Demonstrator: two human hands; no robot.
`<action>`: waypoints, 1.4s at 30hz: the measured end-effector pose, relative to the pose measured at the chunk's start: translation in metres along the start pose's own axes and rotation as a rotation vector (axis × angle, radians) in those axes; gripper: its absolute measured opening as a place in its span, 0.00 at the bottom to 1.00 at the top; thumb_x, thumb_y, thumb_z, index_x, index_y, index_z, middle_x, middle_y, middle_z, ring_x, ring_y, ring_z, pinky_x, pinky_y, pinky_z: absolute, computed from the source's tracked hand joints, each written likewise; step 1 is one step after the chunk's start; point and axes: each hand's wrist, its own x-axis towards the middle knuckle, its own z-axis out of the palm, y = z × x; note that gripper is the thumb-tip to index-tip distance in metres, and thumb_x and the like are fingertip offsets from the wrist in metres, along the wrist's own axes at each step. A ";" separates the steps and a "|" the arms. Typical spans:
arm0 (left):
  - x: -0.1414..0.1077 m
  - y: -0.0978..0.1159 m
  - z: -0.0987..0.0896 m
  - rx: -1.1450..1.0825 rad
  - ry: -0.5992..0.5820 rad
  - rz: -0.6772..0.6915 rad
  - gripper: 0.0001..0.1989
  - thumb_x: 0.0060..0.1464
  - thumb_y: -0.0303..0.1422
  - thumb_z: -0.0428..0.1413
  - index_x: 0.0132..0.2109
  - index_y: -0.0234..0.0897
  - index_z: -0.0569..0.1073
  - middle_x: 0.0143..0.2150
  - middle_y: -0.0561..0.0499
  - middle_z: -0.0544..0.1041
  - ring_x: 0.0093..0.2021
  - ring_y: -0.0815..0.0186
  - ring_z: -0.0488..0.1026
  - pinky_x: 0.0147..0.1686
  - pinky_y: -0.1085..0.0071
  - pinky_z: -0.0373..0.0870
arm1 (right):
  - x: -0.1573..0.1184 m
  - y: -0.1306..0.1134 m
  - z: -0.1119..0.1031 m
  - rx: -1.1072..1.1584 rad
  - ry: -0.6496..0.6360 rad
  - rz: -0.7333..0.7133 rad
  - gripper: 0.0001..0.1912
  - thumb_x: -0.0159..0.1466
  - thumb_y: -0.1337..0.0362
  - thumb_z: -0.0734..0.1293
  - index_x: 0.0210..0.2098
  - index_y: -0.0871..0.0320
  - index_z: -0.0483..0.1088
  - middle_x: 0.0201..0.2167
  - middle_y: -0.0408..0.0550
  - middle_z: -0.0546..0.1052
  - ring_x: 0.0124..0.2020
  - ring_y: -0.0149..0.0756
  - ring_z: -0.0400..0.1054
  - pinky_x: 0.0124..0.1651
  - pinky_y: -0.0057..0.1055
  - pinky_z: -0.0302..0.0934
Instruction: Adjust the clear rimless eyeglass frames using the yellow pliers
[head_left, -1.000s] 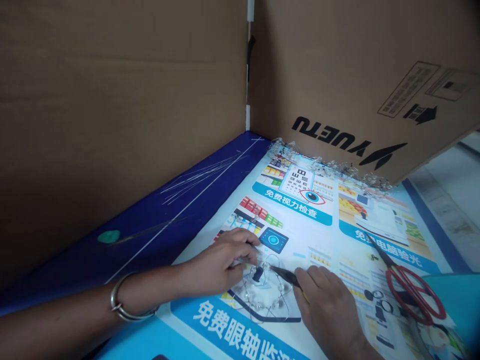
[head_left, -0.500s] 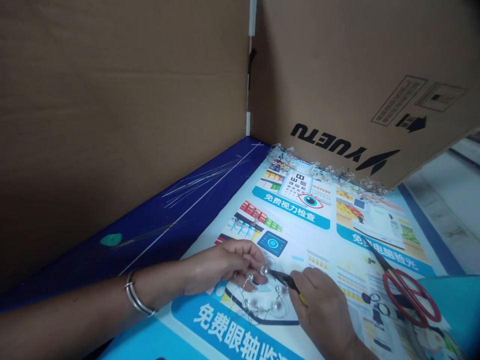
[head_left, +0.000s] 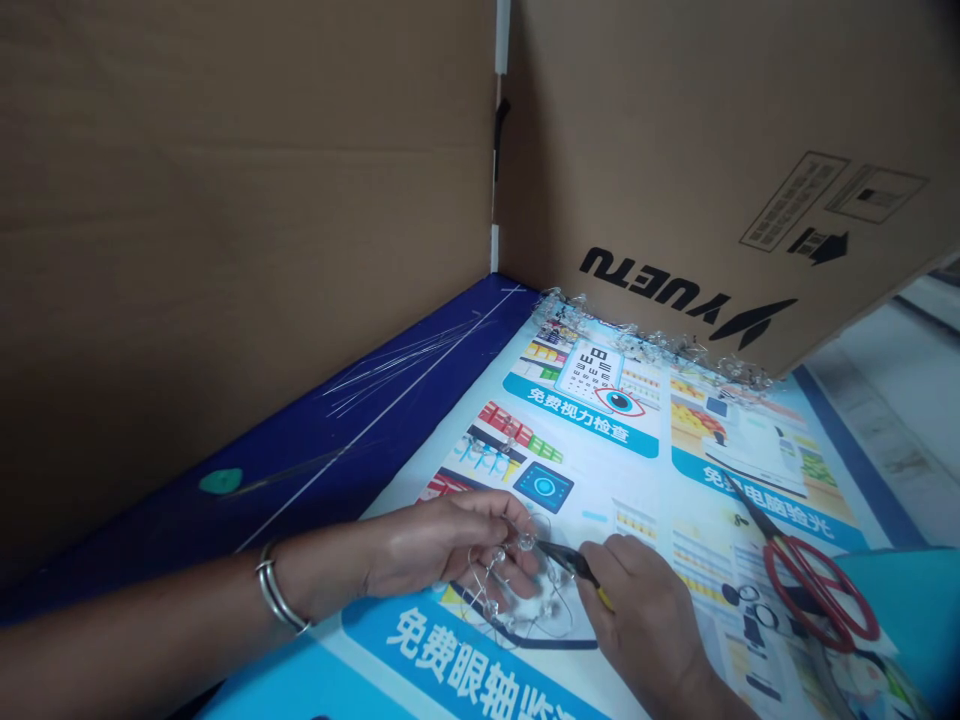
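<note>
Fine wire loops strung with clear beads form a beaded wire piece (head_left: pixel 491 607) at the lower middle. My left hand (head_left: pixel 465 545) pinches its upper part between thumb and fingers, the other fingers curled behind it. My right hand (head_left: pixel 649 610) is wrapped round the handles of small pliers (head_left: pixel 566 558), dark at the jaws with yellow on the grip. The pliers' tip meets the wire piece at a bead beside my left fingertips. Whether the jaws are clamped on wire or bead is too small to tell.
Red-handled scissors (head_left: pixel 817 590) lie at the right on the printed sheet (head_left: pixel 600 480). More beaded wire pieces (head_left: pixel 660 348) line the foot of the cardboard wall (head_left: pixel 675 150). Loose straight wires (head_left: pixel 409 360) and a green lump (head_left: pixel 221 481) rest on the blue surface at left.
My left hand has shifted and turned slightly, its fingers lower beneath the beaded wire, and the loops have swung a little. My right hand and the pliers stay almost in place.
</note>
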 end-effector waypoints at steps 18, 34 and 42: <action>0.001 0.000 0.000 0.604 0.271 0.290 0.06 0.55 0.33 0.53 0.38 0.34 0.68 0.31 0.52 0.68 0.31 0.70 0.65 0.31 0.74 0.62 | -0.001 0.000 -0.001 -0.031 -0.024 0.010 0.07 0.61 0.66 0.59 0.36 0.56 0.68 0.27 0.45 0.67 0.30 0.35 0.59 0.33 0.30 0.49; 0.007 -0.005 -0.015 1.325 0.332 0.624 0.11 0.53 0.20 0.48 0.41 0.37 0.69 0.41 0.48 0.70 0.44 0.64 0.66 0.45 0.67 0.64 | -0.003 -0.002 -0.001 -0.074 -0.105 0.072 0.06 0.59 0.66 0.60 0.38 0.55 0.65 0.30 0.46 0.67 0.32 0.38 0.60 0.35 0.33 0.52; -0.005 0.000 -0.006 1.199 0.388 0.876 0.13 0.53 0.17 0.43 0.38 0.34 0.68 0.38 0.47 0.70 0.40 0.66 0.68 0.40 0.69 0.65 | -0.001 0.006 0.000 0.074 -0.085 0.109 0.05 0.62 0.63 0.59 0.37 0.54 0.65 0.32 0.46 0.69 0.34 0.37 0.61 0.36 0.33 0.54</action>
